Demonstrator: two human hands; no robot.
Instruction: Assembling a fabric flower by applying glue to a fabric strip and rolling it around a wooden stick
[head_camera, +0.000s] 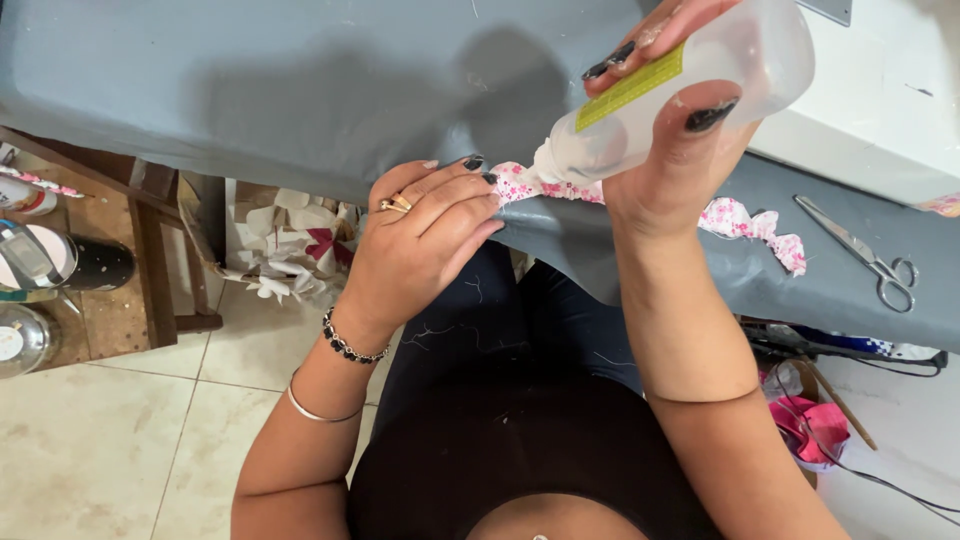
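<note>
Your right hand (690, 150) had the clear glue bottle (690, 80) tipped nozzle-down, fingers wrapped tight around its body, the tip touching the pink floral fabric strip (740, 220) right at the near edge of the bench (300, 90). Your left hand (420, 240) sat on the strip's left end, fingers pressed together and flat, pinning it to the grey cover. Here was the risk as I judged it: the bottle was steeply tilted and squeezed, so too hard a press could have flooded the fabric and run over the bench edge onto your lap, and your left fingertips lay so close to the nozzle that glue could have caught them. The strip also hung near the edge, so a slip of the pinning hand could have let it slide off. The count: 1 glue bottle, 1 fabric strip, 1 pair of scissors (865, 255) lying well apart to the right on the bench, 2 hands at work, 1 beaded bracelet (350, 345) and 1 thin bangle (315, 410) on the left arm, 1 gold ring. Paper scraps lay heaped on the floor below; I couldn't count those.
</note>
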